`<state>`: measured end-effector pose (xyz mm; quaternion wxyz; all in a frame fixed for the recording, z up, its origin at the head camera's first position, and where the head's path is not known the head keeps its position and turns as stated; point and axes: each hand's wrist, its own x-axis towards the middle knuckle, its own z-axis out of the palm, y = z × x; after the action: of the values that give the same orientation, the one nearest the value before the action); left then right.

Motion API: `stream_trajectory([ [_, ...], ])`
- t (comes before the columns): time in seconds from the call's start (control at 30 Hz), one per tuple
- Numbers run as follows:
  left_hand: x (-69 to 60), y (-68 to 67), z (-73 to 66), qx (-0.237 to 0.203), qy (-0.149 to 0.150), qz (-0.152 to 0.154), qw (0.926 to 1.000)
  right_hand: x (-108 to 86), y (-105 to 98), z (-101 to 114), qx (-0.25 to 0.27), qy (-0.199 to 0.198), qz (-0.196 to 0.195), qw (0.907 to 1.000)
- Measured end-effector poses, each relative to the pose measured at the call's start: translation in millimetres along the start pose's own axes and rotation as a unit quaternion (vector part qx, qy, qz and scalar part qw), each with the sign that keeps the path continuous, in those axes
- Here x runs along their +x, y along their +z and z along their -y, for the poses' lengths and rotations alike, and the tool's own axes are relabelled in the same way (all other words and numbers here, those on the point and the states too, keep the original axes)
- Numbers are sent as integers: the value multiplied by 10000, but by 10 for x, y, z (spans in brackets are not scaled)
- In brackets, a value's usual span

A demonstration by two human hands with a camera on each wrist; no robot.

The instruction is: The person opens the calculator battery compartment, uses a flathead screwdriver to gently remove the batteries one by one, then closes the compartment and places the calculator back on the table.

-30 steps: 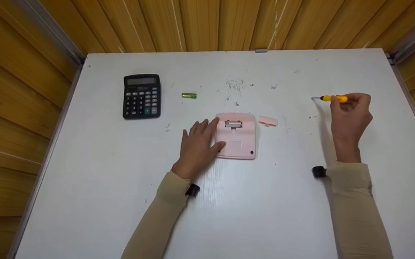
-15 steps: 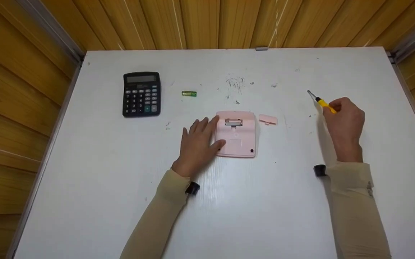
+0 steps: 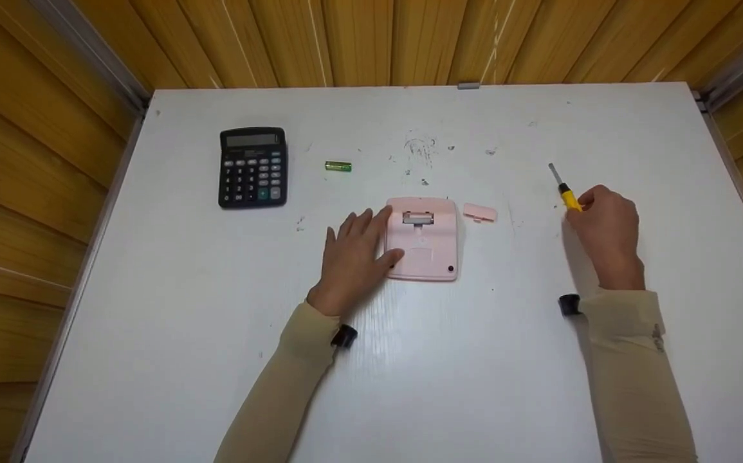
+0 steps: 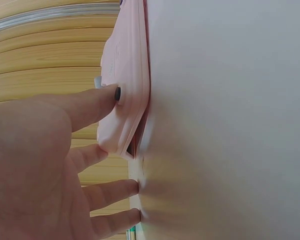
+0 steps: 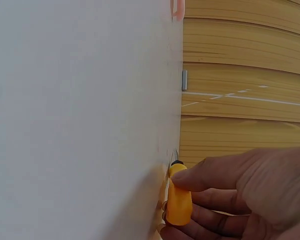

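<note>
A pink calculator lies back side up at the table's middle, its battery compartment uncovered. Something greyish shows in that compartment; I cannot tell what. My left hand rests along the calculator's left side, fingers extended. In the left wrist view its thumb touches the back by a black rubber foot. Off to the right, my right hand holds a screwdriver by its yellow handle, the metal shaft pointing away from me. The pink battery cover lies just right of the calculator.
A black calculator lies keys up at the back left. Between it and the pink one is a green battery. The white table bears dark scuffs and ends at a wood-patterned wall.
The screwdriver has swung from pointing left to pointing away from me, as my right hand turned and moved slightly left and nearer. My left hand has stayed on the pink calculator.
</note>
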<state>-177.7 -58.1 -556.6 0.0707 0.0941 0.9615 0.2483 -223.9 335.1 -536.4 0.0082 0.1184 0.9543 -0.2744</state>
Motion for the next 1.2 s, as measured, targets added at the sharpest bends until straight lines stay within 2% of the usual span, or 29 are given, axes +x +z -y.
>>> stream_trajectory([
  [0.27, 5, 13, 2, -114, -31, -52, 9999, -18, 0, 26, -29, 32, 52, 10000],
  [0.4, 4, 8, -8, -108, -78, -5, 9999, -59, -36, 111, -12, -72, -84, 9999],
  [0.57, 8, 3, -13, -115, -104, 1, 9999, -130, -40, 312, 83, -600, -383, 9974],
  [0.73, 5, -3, 4, -117, -108, 14, 9999, -211, 59, 564, 192, -1280, -127, 9915],
  [0.83, -8, -21, 20, -60, -138, 17, 9999, -261, 183, 731, 156, -1715, 188, 9849],
  [0.97, -20, -38, 27, -39, -141, -3, 9999, -319, 399, 935, 20, -2319, 460, 9716],
  [1.2, 5, -15, -12, -16, -27, 18, 10000, -404, 670, 1164, 63, -3462, 561, 9365],
])
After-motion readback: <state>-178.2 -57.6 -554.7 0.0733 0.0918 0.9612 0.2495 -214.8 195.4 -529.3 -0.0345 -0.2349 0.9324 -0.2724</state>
